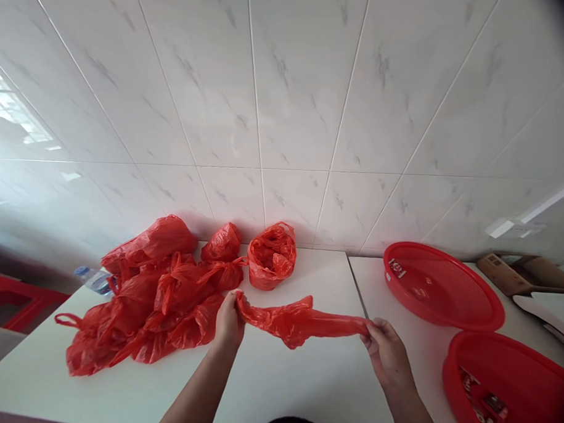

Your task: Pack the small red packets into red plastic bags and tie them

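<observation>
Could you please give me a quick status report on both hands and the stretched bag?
Left hand, right hand: each gripping one end. Red plastic bag: stretched between them, twisted narrow. Nothing seen blocking it; bag pile close by left hand.

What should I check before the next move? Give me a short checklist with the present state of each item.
1. Left hand gripping one end of the stretched red bag: ok.
2. Right hand gripping the other end: ok.
3. Stretched red bag spread open: not ok; it is pulled into a narrow, crumpled strip.
4. Stretched red bag empty inside: cannot tell; the folds hide it.
5. Open-topped red bag by the wall standing upright: ok.
6. Contents of the piled red bags on the left identified: cannot tell; the plastic covers them.
</observation>
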Available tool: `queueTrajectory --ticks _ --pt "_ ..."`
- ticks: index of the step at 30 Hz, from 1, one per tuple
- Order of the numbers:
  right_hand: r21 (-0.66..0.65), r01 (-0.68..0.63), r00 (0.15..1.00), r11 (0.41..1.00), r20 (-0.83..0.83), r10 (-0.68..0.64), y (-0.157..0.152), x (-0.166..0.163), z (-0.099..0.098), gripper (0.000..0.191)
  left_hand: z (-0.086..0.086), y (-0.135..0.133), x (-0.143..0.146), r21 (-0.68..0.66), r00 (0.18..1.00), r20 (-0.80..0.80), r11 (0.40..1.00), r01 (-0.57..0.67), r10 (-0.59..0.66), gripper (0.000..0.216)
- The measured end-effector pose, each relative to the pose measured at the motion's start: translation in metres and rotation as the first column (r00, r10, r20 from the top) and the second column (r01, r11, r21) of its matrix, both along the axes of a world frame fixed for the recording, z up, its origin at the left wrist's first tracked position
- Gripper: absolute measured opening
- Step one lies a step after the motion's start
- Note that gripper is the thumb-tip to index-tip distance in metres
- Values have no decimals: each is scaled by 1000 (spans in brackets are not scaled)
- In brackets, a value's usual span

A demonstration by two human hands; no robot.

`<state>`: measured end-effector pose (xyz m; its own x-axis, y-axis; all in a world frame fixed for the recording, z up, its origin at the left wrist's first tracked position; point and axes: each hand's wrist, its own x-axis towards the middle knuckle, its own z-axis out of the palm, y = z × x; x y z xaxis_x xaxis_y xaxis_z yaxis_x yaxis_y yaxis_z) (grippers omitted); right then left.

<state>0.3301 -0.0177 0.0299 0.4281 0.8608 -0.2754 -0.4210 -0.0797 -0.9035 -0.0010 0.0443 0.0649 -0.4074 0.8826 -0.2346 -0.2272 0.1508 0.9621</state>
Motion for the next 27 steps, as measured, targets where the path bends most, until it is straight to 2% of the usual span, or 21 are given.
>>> queueTrajectory --ticks 2,3,4,5,6,8,9,10,12,14,15,17,18,19,20,21,22,24,26,27 --pt "16 -40 999 999 32 39 -1 -10 13 28 9 -7 8 71 979 -205 997 11 4 20" --pt "18 -79 996 997 53 78 -2 -16 19 27 12 -11 15 128 942 -332 987 93 -46 29" --pt "20 -130 989 991 72 128 -4 -23 25 25 15 -16 23 162 875 -467 960 227 -128 39" --pt "23 -182 980 983 91 179 -6 -29 30 25 16 -21 33 154 776 -587 909 386 -230 49" --pt "29 -226 969 974 110 221 -8 -34 34 24 14 -24 44 96 658 -671 840 535 -342 62" --pt "36 -265 956 964 143 257 -12 -39 38 24 4 -29 60 -107 424 -746 720 686 -514 79" --pt "33 -260 955 965 154 252 -13 -38 38 25 -3 -29 65 -211 342 -738 681 702 -581 72" --pt "23 -242 959 970 159 235 -14 -33 37 26 -12 -29 66 -293 306 -710 661 691 -634 57" --pt "-19 -175 971 984 160 176 -16 -18 31 28 -28 -26 61 -383 342 -636 668 638 -692 29" --pt "-105 -84 967 991 231 106 -19 2 27 29 -39 -23 50 -407 431 -580 704 581 -691 21" --pt "-160 -28 945 987 318 78 -22 9 26 29 -42 -22 46 -412 464 -554 712 569 -691 20" --pt "-182 110 822 977 569 14 -29 14 27 30 -43 -20 41 -422 498 -496 699 578 -711 16" --pt "-121 152 727 981 686 -28 -33 9 28 32 -41 -20 42 -423 515 -461 689 588 -722 15" --pt "-29 143 640 989 765 -70 -37 0 30 32 -39 -21 45 -422 532 -426 681 599 -732 13" --pt "56 66 589 996 804 -84 -40 -13 31 29 -36 -22 50 -419 545 -396 673 610 -740 11" --pt "105 -67 573 992 818 -48 -41 -28 31 23 -34 -24 56 -412 559 -358 664 624 -748 9" --pt "102 -229 572 968 819 49 -41 -44 30 18 -31 -26 62 -400 574 -306 650 646 -759 7" --pt "-55 -483 524 874 782 338 -33 -72 24 23 -26 -32 74 -342 593 -170 611 714 -787 6" --pt "-306 -557 439 772 681 586 -18 -85 13 26 -22 -39 82 -221 603 22 584 781 -798 14" --pt "-407 -552 415 728 623 663 -11 -84 7 27 -19 -41 84 -141 611 142 595 791 -779 17"
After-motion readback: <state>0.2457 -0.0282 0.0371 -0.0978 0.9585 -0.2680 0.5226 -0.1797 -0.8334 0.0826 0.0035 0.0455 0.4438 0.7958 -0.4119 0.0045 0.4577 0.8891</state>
